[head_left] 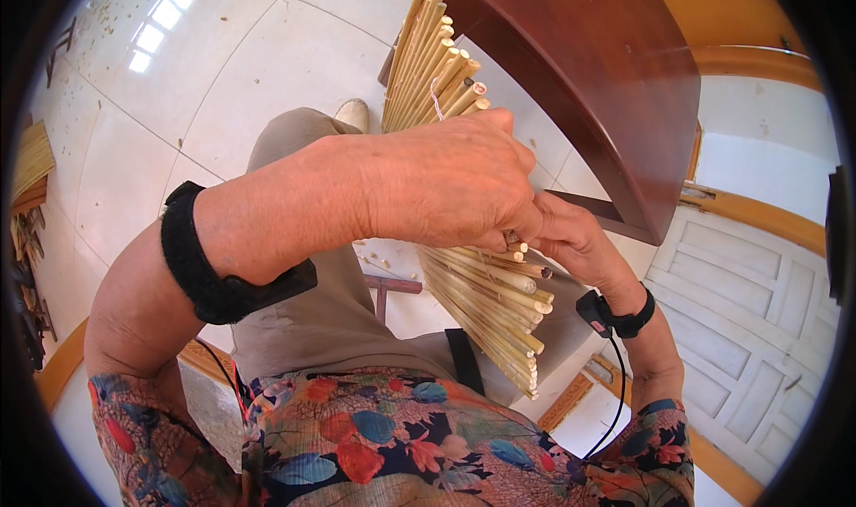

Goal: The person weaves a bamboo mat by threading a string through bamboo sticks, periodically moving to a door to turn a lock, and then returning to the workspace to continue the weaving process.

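A row of straw-coloured plant stalks point(490, 302), bound side by side with thin string point(436, 98), fans out above my lap and away toward the far side. Across its middle lies my left hand point(455, 181), its fingers closed on the stalks and its back turned up, hiding that stretch. My right hand point(575, 235) comes from the right, fingers pinched together at the stalk ends, meeting the left fingertips. What the right fingers hold is hidden. Cut ends of the stalks point to the right, with one darker end just below the fingers.
A dark red-brown wooden piece of furniture point(615, 70) stands close at the far right. A white panelled door point(731, 302) is on the right. Small debris bits dot the pale tiled floor point(267, 52). More stalks point(33, 159) lie at the left edge.
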`<action>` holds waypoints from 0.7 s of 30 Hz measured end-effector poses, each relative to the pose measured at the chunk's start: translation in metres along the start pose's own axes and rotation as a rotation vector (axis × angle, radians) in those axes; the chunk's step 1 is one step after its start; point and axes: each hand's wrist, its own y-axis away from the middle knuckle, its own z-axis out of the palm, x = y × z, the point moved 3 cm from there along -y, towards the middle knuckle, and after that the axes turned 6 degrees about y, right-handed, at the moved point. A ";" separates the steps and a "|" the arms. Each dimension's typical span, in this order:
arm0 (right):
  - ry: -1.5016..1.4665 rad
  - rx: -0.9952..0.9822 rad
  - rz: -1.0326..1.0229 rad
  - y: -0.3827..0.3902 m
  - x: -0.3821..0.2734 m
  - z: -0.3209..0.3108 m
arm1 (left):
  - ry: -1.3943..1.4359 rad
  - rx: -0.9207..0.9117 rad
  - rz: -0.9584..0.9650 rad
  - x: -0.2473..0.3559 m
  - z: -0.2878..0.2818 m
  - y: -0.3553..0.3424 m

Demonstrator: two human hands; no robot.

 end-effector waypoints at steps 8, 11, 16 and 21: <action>-0.004 0.056 0.031 0.000 -0.002 0.001 | -0.018 0.024 0.014 -0.002 0.001 -0.001; 0.057 0.052 0.020 -0.001 -0.006 0.002 | -0.029 0.041 0.027 -0.002 0.004 0.000; 0.128 0.098 -0.042 -0.002 -0.005 0.004 | -0.040 0.053 0.027 0.000 0.003 -0.001; 0.135 0.106 -0.045 -0.002 -0.005 0.004 | -0.044 0.069 0.045 0.002 0.002 -0.002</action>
